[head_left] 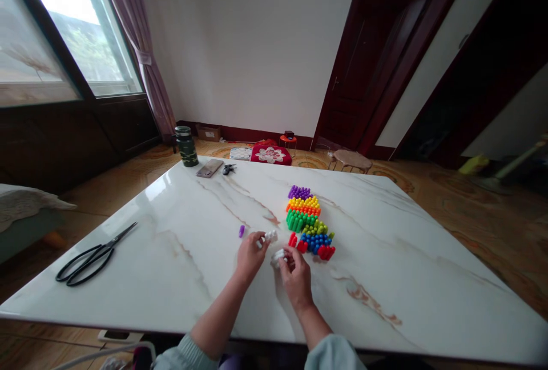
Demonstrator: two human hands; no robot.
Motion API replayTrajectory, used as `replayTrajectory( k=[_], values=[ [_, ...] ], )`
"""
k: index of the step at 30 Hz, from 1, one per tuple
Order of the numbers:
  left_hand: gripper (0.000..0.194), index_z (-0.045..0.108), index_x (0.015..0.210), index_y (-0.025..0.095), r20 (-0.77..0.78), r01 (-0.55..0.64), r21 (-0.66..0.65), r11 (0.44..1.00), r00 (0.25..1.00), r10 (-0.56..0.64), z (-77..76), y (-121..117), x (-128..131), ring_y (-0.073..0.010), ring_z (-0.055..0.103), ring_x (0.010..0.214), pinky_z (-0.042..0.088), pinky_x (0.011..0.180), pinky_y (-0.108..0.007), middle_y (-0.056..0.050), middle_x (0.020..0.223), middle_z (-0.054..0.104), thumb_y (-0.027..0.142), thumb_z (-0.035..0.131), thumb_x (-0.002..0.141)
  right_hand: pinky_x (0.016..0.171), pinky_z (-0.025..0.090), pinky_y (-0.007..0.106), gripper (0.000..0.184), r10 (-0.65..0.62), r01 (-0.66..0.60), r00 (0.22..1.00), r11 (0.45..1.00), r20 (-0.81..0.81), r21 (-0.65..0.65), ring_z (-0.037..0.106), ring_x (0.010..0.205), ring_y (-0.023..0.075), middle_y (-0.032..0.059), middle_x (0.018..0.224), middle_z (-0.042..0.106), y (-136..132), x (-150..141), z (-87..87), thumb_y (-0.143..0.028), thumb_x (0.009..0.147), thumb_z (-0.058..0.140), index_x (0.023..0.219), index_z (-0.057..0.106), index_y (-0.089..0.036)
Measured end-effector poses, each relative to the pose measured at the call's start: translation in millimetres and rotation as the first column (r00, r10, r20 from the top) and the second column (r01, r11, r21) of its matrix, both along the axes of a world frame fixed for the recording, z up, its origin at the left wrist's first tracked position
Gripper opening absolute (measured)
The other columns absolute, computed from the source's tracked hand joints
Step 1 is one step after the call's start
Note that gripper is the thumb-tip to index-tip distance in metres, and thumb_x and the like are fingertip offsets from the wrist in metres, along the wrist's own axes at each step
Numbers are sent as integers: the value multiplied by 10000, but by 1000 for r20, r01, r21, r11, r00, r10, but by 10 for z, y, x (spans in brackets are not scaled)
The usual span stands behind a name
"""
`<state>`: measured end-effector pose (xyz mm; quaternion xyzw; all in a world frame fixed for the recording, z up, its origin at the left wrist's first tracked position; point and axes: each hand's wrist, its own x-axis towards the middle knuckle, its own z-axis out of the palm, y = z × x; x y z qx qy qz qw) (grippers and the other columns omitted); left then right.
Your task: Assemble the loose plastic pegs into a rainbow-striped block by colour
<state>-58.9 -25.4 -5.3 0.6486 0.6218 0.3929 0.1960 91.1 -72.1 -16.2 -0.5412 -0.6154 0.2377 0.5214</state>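
My left hand [252,256] is closed on a small cluster of white plastic pegs [271,236], held between thumb and fingers. Lower and to its right, my right hand [296,276] pinches more white plastic pegs [278,256] just above or on the tabletop; contact is hard to tell. Beyond my hands stand grouped rounded pegs: purple [299,192], yellow [306,203], orange [303,209], green [301,221], olive-green [315,228], blue [315,242] and red pegs [326,252]. One loose purple peg [242,231] lies left of my left hand.
Black-handled scissors [96,256] lie at the table's left. A dark green flask [186,146], a phone [209,168] and keys [229,169] sit near the far left edge. The white marbled table [406,278] spreads rightward. Beyond it are stools [352,159] and a red cushion [271,154].
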Motion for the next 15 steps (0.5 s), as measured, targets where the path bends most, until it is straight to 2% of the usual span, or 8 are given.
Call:
replayTrajectory(
  k=[4, 7, 10, 13, 15],
  values=[
    [149, 653, 931, 193, -2, 17, 76, 997, 1000, -17, -91, -200, -2, -170, 589, 748, 406, 704, -257, -29, 807, 627, 154, 554, 826, 716, 535, 286, 238, 17, -19, 999, 998, 36, 68, 661, 813, 191, 84, 949, 714, -44, 5, 25, -333, 862, 565, 1000, 686, -182],
    [144, 641, 934, 199, 25, 6, 75, 997, 1000, -8, -89, -204, 19, -171, 586, 758, 409, 712, -262, -26, 811, 624, 150, 556, 829, 702, 526, 290, 236, -68, 61, 997, 986, 41, 157, 652, 782, 184, 83, 934, 714, -3, 104, 203, -352, 876, 554, 975, 685, -182],
    [134, 635, 933, 206, 39, 12, 81, 997, 999, -16, -79, -184, 26, -166, 583, 771, 411, 717, -258, -17, 815, 619, 151, 568, 831, 724, 515, 298, 252, -172, 152, 983, 956, 61, 250, 647, 792, 183, 79, 946, 713, 208, 290, 501, -359, 873, 553, 1008, 675, -185],
    [150, 632, 944, 203, 39, 2, 83, 997, 999, -5, -81, -187, 28, -159, 581, 786, 412, 730, -254, -14, 828, 620, 128, 571, 829, 711, 504, 298, 210, -118, 65, 966, 972, 230, 227, 648, 777, 190, 69, 901, 722, 532, 472, 742, -317, 835, 570, 950, 687, -188],
    [148, 632, 944, 200, 35, 1, 82, 997, 999, -4, -83, -195, 30, -155, 581, 784, 411, 732, -252, -13, 831, 621, 125, 574, 830, 707, 496, 303, 165, -76, 17, 926, 987, 371, 161, 644, 747, 191, 53, 870, 725, 726, 548, 814, -252, 789, 580, 894, 696, -198]
  ],
)
